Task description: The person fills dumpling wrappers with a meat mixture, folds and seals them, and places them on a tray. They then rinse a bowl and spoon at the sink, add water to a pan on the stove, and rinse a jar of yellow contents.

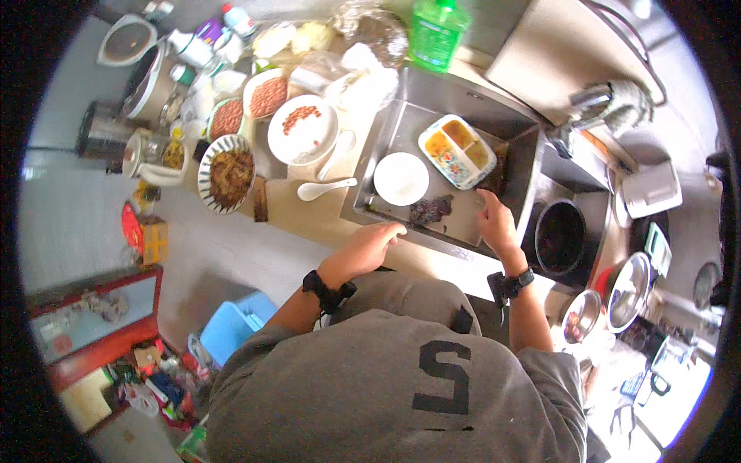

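Observation:
My left hand [370, 247] is at the front edge of the sink [457, 228], its fingers partly curled and partly hidden; whether it holds anything is unclear. Over the front right of the basin is my right hand [499, 226], thumb and forefinger apart with nothing visible between them. Just beyond its fingertips, a patterned divided dish [487, 168] with yellowish liquid in its compartments sits in the sink. A round white bowl [401, 179] stands left of that dish. Dark, wet food scraps [431, 210] lie in front of the bowl on the basin floor.
Two white ceramic spoons [325, 189] and a white bowl [281, 147] with some peanuts are left of the sink. A striped bowl [204, 191] holds brown food. Behind stands a green soap bottle [438, 37]. A dark pot [560, 236] occupies the right basin.

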The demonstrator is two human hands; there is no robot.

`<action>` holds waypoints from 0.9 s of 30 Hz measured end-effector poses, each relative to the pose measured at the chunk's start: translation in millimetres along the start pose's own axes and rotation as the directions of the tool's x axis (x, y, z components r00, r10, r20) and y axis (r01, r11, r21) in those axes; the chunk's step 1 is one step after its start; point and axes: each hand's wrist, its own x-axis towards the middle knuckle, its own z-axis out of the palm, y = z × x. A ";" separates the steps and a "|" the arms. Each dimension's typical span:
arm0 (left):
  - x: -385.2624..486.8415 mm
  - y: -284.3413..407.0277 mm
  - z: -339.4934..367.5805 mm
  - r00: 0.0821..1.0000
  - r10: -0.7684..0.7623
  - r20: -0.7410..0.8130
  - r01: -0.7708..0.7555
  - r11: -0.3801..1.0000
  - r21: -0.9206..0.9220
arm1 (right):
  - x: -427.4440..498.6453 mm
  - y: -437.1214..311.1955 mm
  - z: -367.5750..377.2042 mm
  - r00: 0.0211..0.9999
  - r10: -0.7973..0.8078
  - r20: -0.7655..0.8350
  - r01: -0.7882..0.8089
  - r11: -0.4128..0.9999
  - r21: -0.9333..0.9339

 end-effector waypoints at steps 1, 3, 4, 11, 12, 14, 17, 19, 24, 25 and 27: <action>4.2 3.6 1.0 0.996 0.079 -0.034 -0.078 0.996 0.037 | -10.4 1.5 -3.0 0.999 0.036 -0.018 -0.038 0.996 -0.080; 12.1 10.4 3.7 0.981 0.179 -0.071 -0.170 0.977 0.126 | -36.0 6.6 -9.6 0.998 0.047 0.051 -0.047 0.999 0.002; 18.7 12.9 4.3 0.967 0.253 -0.030 -0.243 0.952 0.185 | -48.7 7.6 -10.6 0.994 -0.104 0.019 0.105 0.994 -0.042; 52.0 41.1 29.1 0.940 0.210 0.268 -0.308 0.858 0.410 | -137.3 2.5 -45.6 0.981 0.150 -0.121 -0.148 0.989 0.033; 59.2 48.1 35.4 0.938 0.219 0.270 -0.297 0.908 0.297 | -149.1 1.8 -53.1 0.975 0.201 -0.097 -0.199 0.979 0.033; 76.8 66.0 49.4 0.897 0.288 0.335 -0.370 0.905 0.212 | -179.9 -1.0 -64.2 0.943 0.294 -0.156 -0.277 0.953 0.120; 92.3 99.7 79.7 0.830 0.433 0.353 -0.506 0.850 0.147 | -231.5 -5.1 -76.2 0.900 0.365 -0.237 -0.312 0.921 0.235; 99.9 123.6 99.9 0.783 0.406 0.471 -0.538 0.822 0.187 | -264.3 -7.4 -82.0 0.861 0.315 -0.399 -0.307 0.948 0.085; 88.4 176.3 158.6 0.623 0.445 0.643 -0.760 0.541 0.361 | -365.5 -13.9 -84.0 0.803 0.330 -0.497 -0.268 0.944 0.193; 84.3 185.7 171.2 0.582 0.431 0.690 -0.774 0.556 0.305 | -385.6 -14.6 -81.8 0.802 0.253 -0.541 -0.221 0.967 0.124; 75.1 203.2 198.4 0.504 0.394 0.769 -0.781 0.589 0.210 | -427.8 -16.1 -76.9 0.798 0.420 -0.433 -0.309 0.901 0.306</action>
